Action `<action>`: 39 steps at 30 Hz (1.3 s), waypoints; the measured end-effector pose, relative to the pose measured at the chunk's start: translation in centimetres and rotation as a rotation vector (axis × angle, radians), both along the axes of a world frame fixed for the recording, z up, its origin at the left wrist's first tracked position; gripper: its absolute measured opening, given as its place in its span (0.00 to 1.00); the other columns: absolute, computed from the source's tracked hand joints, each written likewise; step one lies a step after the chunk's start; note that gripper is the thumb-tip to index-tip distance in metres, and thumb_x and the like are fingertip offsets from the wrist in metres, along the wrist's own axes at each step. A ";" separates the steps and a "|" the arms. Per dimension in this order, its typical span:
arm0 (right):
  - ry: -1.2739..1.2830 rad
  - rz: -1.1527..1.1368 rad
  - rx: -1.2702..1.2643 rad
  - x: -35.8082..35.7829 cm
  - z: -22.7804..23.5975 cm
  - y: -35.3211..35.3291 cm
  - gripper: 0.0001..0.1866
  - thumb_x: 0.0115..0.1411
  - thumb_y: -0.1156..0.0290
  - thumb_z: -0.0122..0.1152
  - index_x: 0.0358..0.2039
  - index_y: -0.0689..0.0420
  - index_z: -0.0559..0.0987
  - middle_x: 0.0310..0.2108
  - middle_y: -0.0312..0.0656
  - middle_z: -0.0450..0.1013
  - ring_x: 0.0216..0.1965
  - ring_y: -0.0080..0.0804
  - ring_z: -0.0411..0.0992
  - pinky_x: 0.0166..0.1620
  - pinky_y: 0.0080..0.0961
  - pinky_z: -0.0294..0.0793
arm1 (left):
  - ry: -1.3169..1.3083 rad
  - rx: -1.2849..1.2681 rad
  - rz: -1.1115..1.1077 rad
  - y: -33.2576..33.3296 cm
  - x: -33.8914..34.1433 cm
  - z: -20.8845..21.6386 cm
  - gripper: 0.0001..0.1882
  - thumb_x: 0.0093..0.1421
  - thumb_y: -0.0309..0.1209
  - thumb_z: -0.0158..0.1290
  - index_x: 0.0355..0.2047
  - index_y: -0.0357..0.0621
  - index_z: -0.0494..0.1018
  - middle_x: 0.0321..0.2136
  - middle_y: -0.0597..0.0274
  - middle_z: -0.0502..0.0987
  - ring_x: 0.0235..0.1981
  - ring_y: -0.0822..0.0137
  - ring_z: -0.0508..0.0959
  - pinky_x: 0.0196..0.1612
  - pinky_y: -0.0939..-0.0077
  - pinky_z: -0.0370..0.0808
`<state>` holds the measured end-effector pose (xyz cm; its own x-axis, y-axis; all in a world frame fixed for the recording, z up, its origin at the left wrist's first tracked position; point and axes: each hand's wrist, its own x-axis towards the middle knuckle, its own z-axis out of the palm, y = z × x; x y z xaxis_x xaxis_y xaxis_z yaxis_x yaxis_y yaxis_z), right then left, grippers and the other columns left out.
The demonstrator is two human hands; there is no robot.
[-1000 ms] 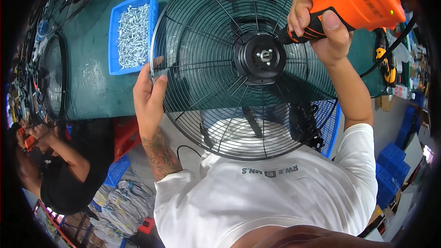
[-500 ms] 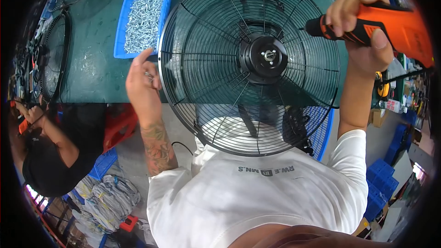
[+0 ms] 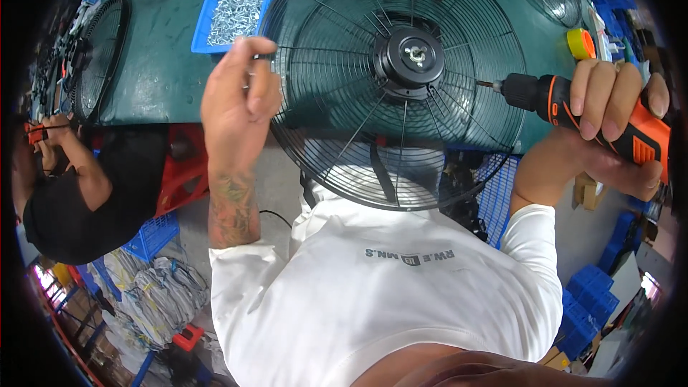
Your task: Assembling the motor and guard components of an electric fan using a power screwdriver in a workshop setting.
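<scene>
A black wire fan guard (image 3: 337, 122) with a round black motor (image 3: 407, 63) at its centre lies in front of me, reaching over the table's near edge. My right hand (image 3: 609, 104) is wrapped round an orange and black power screwdriver (image 3: 529, 92). Its bit points left over the guard's right side, apart from the motor. Beside the guard's left rim, my left hand (image 3: 240, 100) is raised with its fingers curled in. Small metallic screws (image 3: 248, 84) show partly between those fingers; how many is hidden. Just beyond this hand stands a blue tray (image 3: 202, 29) full of silver screws (image 3: 240, 7).
The green table (image 3: 154, 86) carries another fan guard (image 3: 100, 57) at left and a roll of yellow tape (image 3: 580, 44) at right. A co-worker in black (image 3: 68, 201) works at the far left. Blue crates (image 3: 588, 308) and bundled grey bags (image 3: 154, 301) lie on the floor.
The power screwdriver has come down and swung so that its bit reaches over the guard. My left hand has risen slightly, curling its fingers more. The view has shifted a little.
</scene>
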<state>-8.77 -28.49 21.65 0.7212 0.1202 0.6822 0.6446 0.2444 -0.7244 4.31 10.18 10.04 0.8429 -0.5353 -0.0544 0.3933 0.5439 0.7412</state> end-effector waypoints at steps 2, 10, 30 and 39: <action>-0.024 0.010 -0.032 -0.3 0.0 0.8 0.35 0.54 0.45 0.69 0.56 0.51 0.72 0.29 0.31 0.72 0.25 0.22 0.70 0.38 0.25 0.69 | -0.069 0.208 -0.108 -2.4 -0.7 1.3 0.23 0.80 0.43 0.41 0.54 0.34 0.74 0.17 0.74 0.63 0.16 0.80 0.59 0.21 0.82 0.58; -0.049 0.103 -0.093 -1.5 -0.6 3.1 0.37 0.59 0.42 0.68 0.61 0.52 0.70 0.32 0.32 0.72 0.28 0.23 0.73 0.39 0.26 0.73 | -0.254 0.487 -0.581 -8.2 -4.4 2.5 0.16 0.77 0.34 0.45 0.54 0.36 0.75 0.19 0.77 0.63 0.19 0.81 0.61 0.22 0.85 0.62; 0.115 0.252 -0.193 1.2 -0.6 5.9 0.37 0.62 0.42 0.69 0.64 0.45 0.66 0.36 0.32 0.71 0.32 0.24 0.73 0.42 0.28 0.73 | -1.128 0.691 -0.295 -8.0 -4.7 0.4 0.08 0.63 0.27 0.64 0.39 0.36 0.80 0.26 0.56 0.80 0.18 0.65 0.75 0.23 0.72 0.70; 0.134 0.249 -0.198 3.9 -1.1 7.8 0.39 0.63 0.39 0.62 0.66 0.47 0.65 0.37 0.33 0.70 0.32 0.26 0.70 0.42 0.30 0.70 | -1.153 0.821 -0.288 -6.3 -3.7 1.2 0.15 0.62 0.30 0.68 0.47 0.39 0.81 0.19 0.63 0.71 0.17 0.70 0.69 0.22 0.75 0.64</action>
<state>-4.89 -20.72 20.56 0.7345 0.4246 0.5293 0.4787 0.2286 -0.8477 0.63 3.91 11.25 0.4994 -0.8433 0.1987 -0.6075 -0.1774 0.7742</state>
